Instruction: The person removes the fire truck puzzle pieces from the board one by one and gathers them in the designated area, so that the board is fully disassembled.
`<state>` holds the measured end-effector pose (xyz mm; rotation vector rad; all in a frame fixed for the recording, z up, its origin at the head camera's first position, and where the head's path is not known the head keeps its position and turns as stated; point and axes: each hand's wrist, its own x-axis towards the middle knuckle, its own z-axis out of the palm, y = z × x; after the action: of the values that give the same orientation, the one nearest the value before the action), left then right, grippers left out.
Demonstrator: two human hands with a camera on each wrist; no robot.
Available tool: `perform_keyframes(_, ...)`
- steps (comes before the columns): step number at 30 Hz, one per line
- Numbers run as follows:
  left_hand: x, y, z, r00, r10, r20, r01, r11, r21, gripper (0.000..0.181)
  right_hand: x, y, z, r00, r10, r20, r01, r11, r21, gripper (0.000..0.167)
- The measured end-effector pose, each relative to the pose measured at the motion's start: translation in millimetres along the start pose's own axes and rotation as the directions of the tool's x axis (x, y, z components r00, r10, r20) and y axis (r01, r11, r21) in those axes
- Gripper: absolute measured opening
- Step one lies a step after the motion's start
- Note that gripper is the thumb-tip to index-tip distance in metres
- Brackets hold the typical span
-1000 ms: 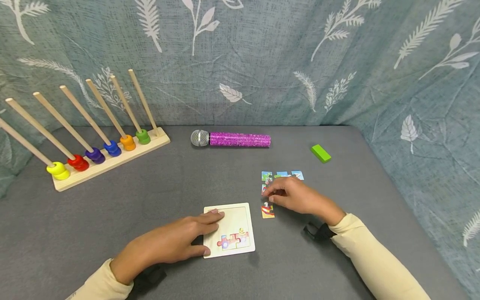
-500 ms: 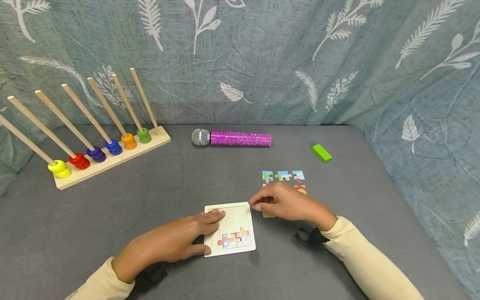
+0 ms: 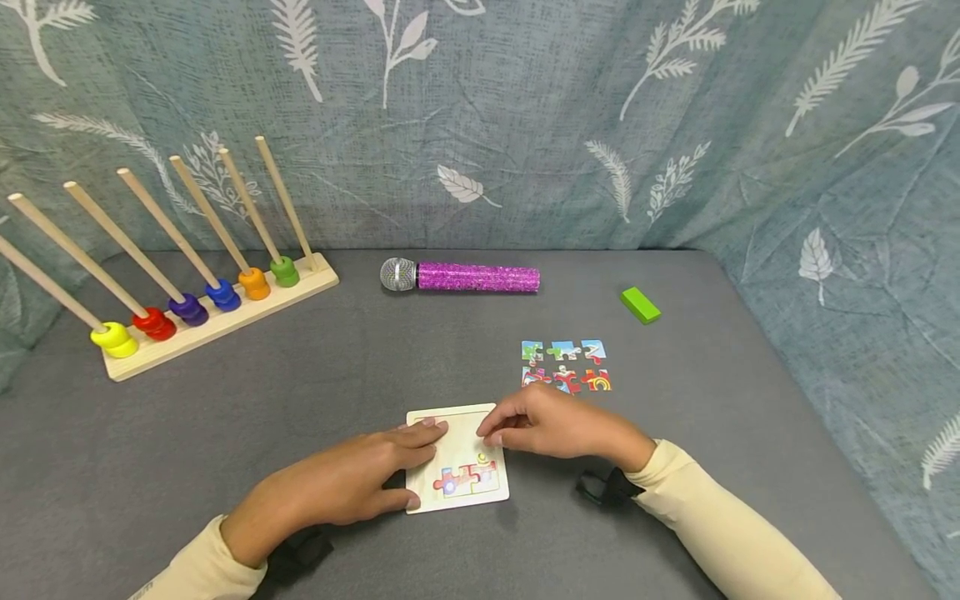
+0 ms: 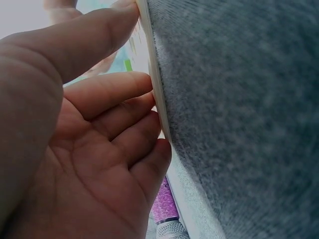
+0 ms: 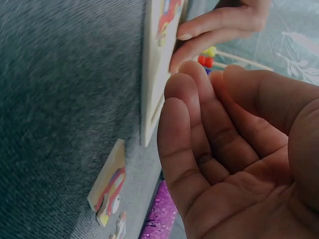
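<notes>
My left hand [image 3: 360, 475] rests on the left side of a square wooden puzzle tray [image 3: 457, 417], fingers spread over it and thumb at its near edge. Two joined jigsaw pieces [image 3: 467, 480] with red print lie in the tray's lower right part. My right hand [image 3: 558, 423] is over the tray's right edge, its fingers loosely bent; no piece shows between fingers and thumb in the right wrist view. Behind it lie several loose jigsaw pieces [image 3: 566, 379] in two rows. Another jigsaw piece [image 5: 110, 185] lies on the table in the right wrist view, covered by the hand in the head view.
A purple glittery microphone [image 3: 477, 277] lies at the back of the grey table. At the far left stands a wooden bead counter [image 3: 232, 315] with tall pegs and coloured rings. A green block [image 3: 641, 305] lies at the back right, before a leaf-patterned cloth [image 3: 525, 125].
My right hand has moved left and nearer from above the loose pieces to the tray's right edge, uncovering the two rows. My left hand has stayed on the tray.
</notes>
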<state>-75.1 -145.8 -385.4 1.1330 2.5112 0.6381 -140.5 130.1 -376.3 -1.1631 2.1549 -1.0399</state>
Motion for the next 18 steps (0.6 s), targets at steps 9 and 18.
perform_keyframes(9, -1.5, 0.4, -1.5, 1.0, -0.001, -0.005, 0.001, 1.0, -0.011, 0.059, 6.6, -4, 5, 0.999, -0.037, 0.018, 0.037, 0.999, -0.009, 0.014)
perform_keyframes(18, -1.2, 0.1, -1.2, 1.0, 0.004, -0.005, -0.004, 1.0, -0.006, 0.059, 14.7, -5, 14, 0.999, -0.024, 0.048, 0.024, 1.0, -0.001, 0.016)
